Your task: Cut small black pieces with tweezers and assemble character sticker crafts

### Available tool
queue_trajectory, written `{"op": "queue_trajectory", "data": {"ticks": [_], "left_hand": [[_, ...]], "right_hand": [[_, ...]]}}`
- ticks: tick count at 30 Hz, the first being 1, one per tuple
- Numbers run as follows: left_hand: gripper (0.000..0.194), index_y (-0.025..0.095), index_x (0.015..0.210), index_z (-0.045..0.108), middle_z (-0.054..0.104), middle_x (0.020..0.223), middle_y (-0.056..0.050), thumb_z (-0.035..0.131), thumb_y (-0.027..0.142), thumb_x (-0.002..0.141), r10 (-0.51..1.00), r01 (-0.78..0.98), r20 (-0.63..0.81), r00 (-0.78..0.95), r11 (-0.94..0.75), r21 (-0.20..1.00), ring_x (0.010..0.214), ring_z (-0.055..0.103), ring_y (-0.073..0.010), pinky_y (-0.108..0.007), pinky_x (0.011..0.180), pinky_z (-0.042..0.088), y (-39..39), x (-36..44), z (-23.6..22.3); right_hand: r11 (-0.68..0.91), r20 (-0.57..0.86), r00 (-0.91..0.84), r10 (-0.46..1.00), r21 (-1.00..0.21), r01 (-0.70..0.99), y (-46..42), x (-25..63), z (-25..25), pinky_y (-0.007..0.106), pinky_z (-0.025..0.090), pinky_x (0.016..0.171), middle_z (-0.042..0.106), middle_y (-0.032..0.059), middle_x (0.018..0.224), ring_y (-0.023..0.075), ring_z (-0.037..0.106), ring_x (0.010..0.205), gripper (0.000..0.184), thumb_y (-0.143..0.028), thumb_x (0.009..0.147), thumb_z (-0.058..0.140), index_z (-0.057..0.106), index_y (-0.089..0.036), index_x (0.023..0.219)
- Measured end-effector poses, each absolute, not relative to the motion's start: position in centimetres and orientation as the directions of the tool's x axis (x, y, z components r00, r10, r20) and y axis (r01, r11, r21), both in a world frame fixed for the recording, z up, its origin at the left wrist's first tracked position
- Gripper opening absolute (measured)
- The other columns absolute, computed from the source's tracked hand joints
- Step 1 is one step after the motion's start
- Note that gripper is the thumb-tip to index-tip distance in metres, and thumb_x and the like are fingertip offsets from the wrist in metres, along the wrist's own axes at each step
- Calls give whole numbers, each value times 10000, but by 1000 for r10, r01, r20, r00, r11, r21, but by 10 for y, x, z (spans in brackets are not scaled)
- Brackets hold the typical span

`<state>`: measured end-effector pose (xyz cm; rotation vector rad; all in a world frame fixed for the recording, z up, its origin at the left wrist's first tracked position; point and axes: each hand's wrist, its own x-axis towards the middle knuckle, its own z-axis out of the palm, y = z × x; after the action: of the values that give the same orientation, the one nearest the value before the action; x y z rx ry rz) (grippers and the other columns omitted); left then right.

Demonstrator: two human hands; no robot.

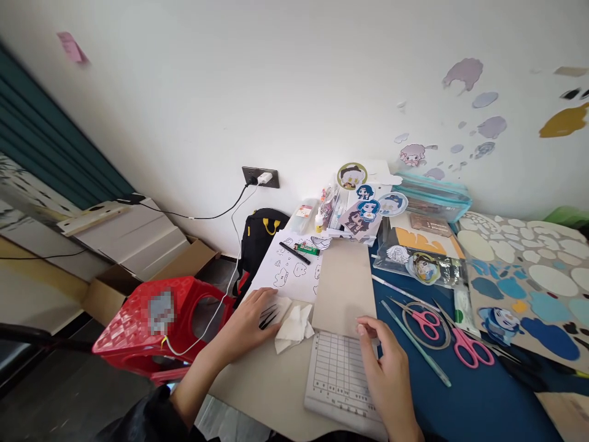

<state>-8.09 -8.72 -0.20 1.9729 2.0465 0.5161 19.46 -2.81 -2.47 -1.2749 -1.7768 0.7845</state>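
My left hand (251,322) rests at the left edge of the table, thumb and fingers apart. Between them lies a small whitish piece (279,307) with thin black strips, whose kind I cannot make out. Beside the thumb is a crumpled white tissue (294,328). My right hand (389,362) is over a pad with a printed grid (340,371), fingers loosely bent and apart. Its fingertips are at the lower right corner of a grey-beige board (345,282); whether they touch it is unclear. The board overlaps the pad's far end.
Right of the board lie a pale green pen (418,344), two pink-handled scissors (470,348), a roll of tape (444,328) and sticker sheets (524,276). A black pen (294,253) lies on drawn paper (276,279). A red stool (138,307) stands left, below a hanging white cable (230,270).
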Motion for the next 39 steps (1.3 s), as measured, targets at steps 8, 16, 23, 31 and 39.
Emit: {"op": "queue_trajectory", "data": {"ticks": [8,16,23,31,39], "left_hand": [[484,224,1208,499,554,1234,-110,561,412,767,994,912,112,-9,-38,410,1170,496,-279,-443,989,405,-90,-81,-10],[527,215,1224,492,557,1243,-111,552,457,760,990,930,125,64,-104,351,1158,514,-276,-410,975,424,-88,-87,-15],[487,191,1198,497,564,1229,-111,478,485,810,976,956,208,-57,-6,292,1130,538,-272,-401,929,453,-92,-69,-3],[317,224,1055,565,650,1046,-70,468,445,849,872,969,478,-102,-22,248,972,610,-239,-357,834,488,-116,-38,12],[160,229,943,580,669,890,-31,478,318,858,811,926,570,-133,-103,362,840,641,-188,-289,740,521,-122,14,-2]], "right_hand": [[389,348,-178,920,-773,500,-30,196,-18,302,495,726,646,66,890,186,603,825,262,-339,920,380,599,-197,942],[157,343,31,939,-506,848,-20,273,-32,311,455,594,646,73,844,228,600,773,246,-363,876,422,597,-190,886],[125,250,-16,968,-429,895,-26,278,-36,255,367,461,622,36,767,193,589,613,169,-359,840,485,554,-223,768],[169,98,-141,985,-398,902,-3,240,-12,233,335,500,656,32,788,163,619,654,216,-274,892,417,613,-211,829],[182,103,-160,982,-279,943,46,289,-3,263,378,552,606,89,986,221,600,844,235,-178,839,486,647,-176,1011]]}}
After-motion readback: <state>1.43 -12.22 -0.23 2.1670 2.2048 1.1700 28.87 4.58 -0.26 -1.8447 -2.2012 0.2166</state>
